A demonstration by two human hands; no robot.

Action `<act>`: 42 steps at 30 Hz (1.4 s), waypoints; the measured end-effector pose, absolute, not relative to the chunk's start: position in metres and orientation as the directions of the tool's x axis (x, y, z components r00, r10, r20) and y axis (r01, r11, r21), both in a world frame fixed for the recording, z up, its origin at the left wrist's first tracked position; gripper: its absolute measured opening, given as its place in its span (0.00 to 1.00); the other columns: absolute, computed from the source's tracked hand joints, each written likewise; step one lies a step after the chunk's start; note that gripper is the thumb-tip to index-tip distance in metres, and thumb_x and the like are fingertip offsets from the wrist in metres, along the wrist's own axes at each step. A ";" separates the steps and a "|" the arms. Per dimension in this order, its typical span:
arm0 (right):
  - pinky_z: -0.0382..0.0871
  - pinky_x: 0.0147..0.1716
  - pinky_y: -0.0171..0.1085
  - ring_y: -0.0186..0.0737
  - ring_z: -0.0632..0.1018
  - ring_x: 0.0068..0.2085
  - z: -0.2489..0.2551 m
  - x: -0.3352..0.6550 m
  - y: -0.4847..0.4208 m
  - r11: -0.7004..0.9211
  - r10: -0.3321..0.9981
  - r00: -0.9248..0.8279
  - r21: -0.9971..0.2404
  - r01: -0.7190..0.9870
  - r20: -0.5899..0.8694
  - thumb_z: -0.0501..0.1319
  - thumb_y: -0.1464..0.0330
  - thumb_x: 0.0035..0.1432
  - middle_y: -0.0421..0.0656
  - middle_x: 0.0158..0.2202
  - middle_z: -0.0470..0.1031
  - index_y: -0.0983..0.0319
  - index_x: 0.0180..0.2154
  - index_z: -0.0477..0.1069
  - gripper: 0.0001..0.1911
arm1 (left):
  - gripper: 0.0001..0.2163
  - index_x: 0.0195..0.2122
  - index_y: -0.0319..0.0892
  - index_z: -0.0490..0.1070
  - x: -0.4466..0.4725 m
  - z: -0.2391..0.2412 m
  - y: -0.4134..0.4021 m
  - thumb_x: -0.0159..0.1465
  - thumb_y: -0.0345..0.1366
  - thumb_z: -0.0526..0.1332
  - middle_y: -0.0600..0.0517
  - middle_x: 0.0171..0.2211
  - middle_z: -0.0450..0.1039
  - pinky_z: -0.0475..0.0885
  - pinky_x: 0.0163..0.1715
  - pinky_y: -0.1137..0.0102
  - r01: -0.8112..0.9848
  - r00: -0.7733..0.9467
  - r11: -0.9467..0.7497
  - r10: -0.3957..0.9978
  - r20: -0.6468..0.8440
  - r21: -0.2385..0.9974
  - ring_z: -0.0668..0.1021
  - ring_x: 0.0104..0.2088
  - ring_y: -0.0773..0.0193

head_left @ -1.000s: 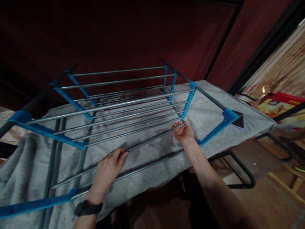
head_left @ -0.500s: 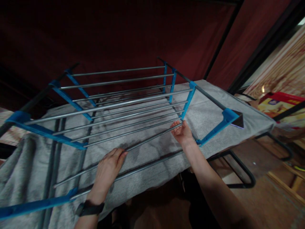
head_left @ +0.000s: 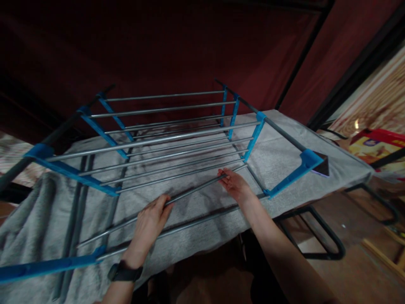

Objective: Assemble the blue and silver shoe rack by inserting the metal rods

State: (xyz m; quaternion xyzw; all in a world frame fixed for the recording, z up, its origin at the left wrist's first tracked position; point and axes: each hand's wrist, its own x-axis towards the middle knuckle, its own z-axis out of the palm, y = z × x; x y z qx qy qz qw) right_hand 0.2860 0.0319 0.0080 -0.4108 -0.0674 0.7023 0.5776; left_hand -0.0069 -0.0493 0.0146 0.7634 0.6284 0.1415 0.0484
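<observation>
Blue bracket [head_left: 47, 267]: cut off, left edge.
Left hand [head_left: 152, 217]: grip closed over rod [head_left: 196, 188].
Right hand [head_left: 234, 184]: apparently grips rod loosely.

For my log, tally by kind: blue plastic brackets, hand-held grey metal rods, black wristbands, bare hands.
Blue plastic brackets in view: 8
Hand-held grey metal rod: 1
Black wristband: 1
Bare left hand and bare right hand: 2
Total: 12

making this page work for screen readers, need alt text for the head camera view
A person's left hand and right hand hold a thin metal rod slanting across the near part of a rack of metal bars and blue brackets on grey cloth. The left wrist wears a dark watch.
</observation>
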 end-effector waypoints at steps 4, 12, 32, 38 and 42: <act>0.75 0.33 0.34 0.36 0.81 0.33 0.005 0.269 0.023 -0.414 0.860 -0.112 -0.555 -0.721 -0.497 0.60 0.76 0.56 0.43 0.32 0.80 0.63 0.32 0.71 0.04 | 0.12 0.45 0.45 0.68 -0.002 0.013 -0.049 0.69 0.43 0.50 0.50 0.39 0.78 0.71 0.38 0.66 0.920 0.203 -0.253 0.961 0.190 0.298 0.80 0.39 0.58; 0.78 0.39 0.38 0.39 0.81 0.37 0.011 0.253 0.012 -0.482 0.856 -0.243 -0.535 -0.694 -0.457 0.62 0.77 0.54 0.46 0.35 0.80 0.63 0.32 0.73 0.05 | 0.10 0.44 0.44 0.70 -0.001 0.012 -0.042 0.68 0.40 0.53 0.48 0.40 0.77 0.71 0.43 0.64 0.912 0.190 -0.267 0.948 0.257 0.312 0.78 0.40 0.57; 0.80 0.35 0.37 0.32 0.80 0.32 -0.008 0.318 0.049 -0.361 0.851 0.030 -0.627 -0.690 -0.524 0.55 0.72 0.64 0.37 0.29 0.77 0.57 0.31 0.70 0.10 | 0.08 0.41 0.43 0.71 -0.020 0.024 -0.023 0.67 0.32 0.53 0.48 0.38 0.75 0.64 0.46 0.61 0.981 0.075 -0.115 0.967 0.244 0.157 0.75 0.41 0.57; 0.80 0.36 0.41 0.34 0.80 0.33 -0.015 0.331 0.054 -0.378 0.817 0.046 -0.592 -0.712 -0.576 0.56 0.73 0.62 0.37 0.30 0.76 0.59 0.31 0.69 0.07 | 0.07 0.39 0.44 0.72 -0.031 0.024 -0.016 0.64 0.31 0.55 0.48 0.38 0.75 0.53 0.59 0.52 0.981 -0.056 -0.014 0.937 0.346 0.194 0.73 0.46 0.54; 0.80 0.37 0.42 0.35 0.80 0.33 -0.016 0.332 0.055 -0.402 0.784 0.022 -0.536 -0.742 -0.620 0.55 0.74 0.61 0.36 0.30 0.76 0.58 0.31 0.69 0.08 | 0.08 0.38 0.44 0.73 -0.043 0.023 -0.014 0.63 0.30 0.55 0.48 0.40 0.74 0.51 0.60 0.48 0.939 -0.223 0.077 0.877 0.426 0.334 0.71 0.49 0.52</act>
